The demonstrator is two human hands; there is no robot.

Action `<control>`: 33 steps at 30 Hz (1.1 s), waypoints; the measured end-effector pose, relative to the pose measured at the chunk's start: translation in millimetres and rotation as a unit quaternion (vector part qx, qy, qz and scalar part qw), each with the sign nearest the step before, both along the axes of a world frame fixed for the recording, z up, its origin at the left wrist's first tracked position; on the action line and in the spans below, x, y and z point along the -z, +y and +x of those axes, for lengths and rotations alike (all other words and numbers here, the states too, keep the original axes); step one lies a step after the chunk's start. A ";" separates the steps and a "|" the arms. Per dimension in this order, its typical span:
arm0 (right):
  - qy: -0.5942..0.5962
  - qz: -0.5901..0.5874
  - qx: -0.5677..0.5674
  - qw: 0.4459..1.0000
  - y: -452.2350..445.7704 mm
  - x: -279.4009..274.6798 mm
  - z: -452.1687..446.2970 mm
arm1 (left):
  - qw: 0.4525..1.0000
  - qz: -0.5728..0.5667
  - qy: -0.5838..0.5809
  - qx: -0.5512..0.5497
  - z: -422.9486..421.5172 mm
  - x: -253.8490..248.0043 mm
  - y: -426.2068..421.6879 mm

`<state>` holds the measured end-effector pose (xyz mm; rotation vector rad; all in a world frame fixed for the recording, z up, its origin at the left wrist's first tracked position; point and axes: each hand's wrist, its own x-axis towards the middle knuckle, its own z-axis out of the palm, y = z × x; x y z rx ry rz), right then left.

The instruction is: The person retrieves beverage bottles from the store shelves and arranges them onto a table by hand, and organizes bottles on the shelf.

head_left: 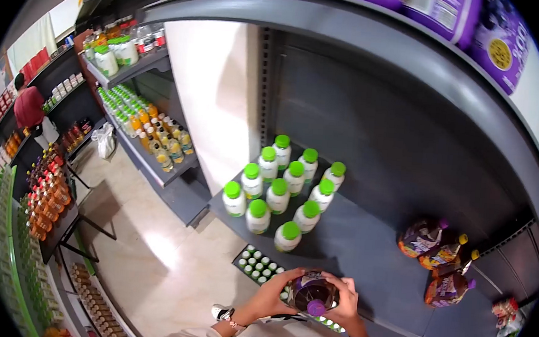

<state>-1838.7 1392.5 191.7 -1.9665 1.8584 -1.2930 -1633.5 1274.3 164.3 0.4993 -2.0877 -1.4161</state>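
Observation:
Both of my hands hold a dark drink bottle [308, 289] with a purple cap, close to my chest. My left hand [270, 295] wraps its left side; my right hand [346, 301] grips the right side. The bottle is tilted with its cap toward me. Past it, on the grey shelf [357, 258], stand several white bottles [278, 196] with green caps in loose rows. Farther right on that shelf are several dark bottles [447, 289] with purple or yellow caps, some of them leaning or lying.
Overhead runs a curved shelf edge [357, 17] carrying purple packs [434, 10]. Below the shelf's left edge is a crate of green-capped bottles [255, 264]. Left are stocked drink shelves [141, 70] and a table of orange bottles [49, 205]. A person in a red top [28, 108] stands far left.

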 end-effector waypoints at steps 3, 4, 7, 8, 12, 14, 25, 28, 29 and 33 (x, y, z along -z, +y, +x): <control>-0.020 0.050 -0.072 0.996 -20.6 10.2 59.6 | 0.996 -0.014 -0.062 -0.069 74.7 3.9 0.8; -0.021 0.028 -0.113 0.993 -33.4 17.7 82.1 | 0.992 -0.019 -0.078 -0.096 100.9 7.8 1.0; -0.023 0.101 -0.200 0.974 -71.7 24.4 149.3 | 0.977 -0.072 -0.068 -0.187 178.7 18.1 -0.6; -0.042 0.094 -0.229 0.968 -85.4 29.5 172.5 | 0.971 -0.082 -0.065 -0.217 206.0 22.1 -0.6; -0.068 0.134 -0.312 0.938 -138.4 26.5 273.0 | 0.963 -0.126 -0.127 -0.201 313.4 -0.7 -32.4; -0.160 0.127 -0.370 0.906 -168.5 19.1 322.3 | 0.970 -0.124 -0.055 -0.203 356.6 -1.0 -44.5; -0.355 0.017 -0.586 0.728 -273.1 -44.5 477.7 | 0.889 -0.060 0.273 -0.362 438.8 -57.6 -79.9; -0.420 0.111 -0.568 0.699 -309.0 -3.5 502.4 | 0.894 -0.052 0.163 -0.415 462.1 -55.3 -119.5; -0.412 0.119 -0.557 0.711 -326.9 2.4 514.0 | 0.887 -0.022 0.159 -0.433 472.5 -47.5 -135.1; -0.423 0.140 -0.551 0.705 -398.6 21.4 565.7 | 0.862 0.007 0.137 -0.487 518.0 -32.9 -199.2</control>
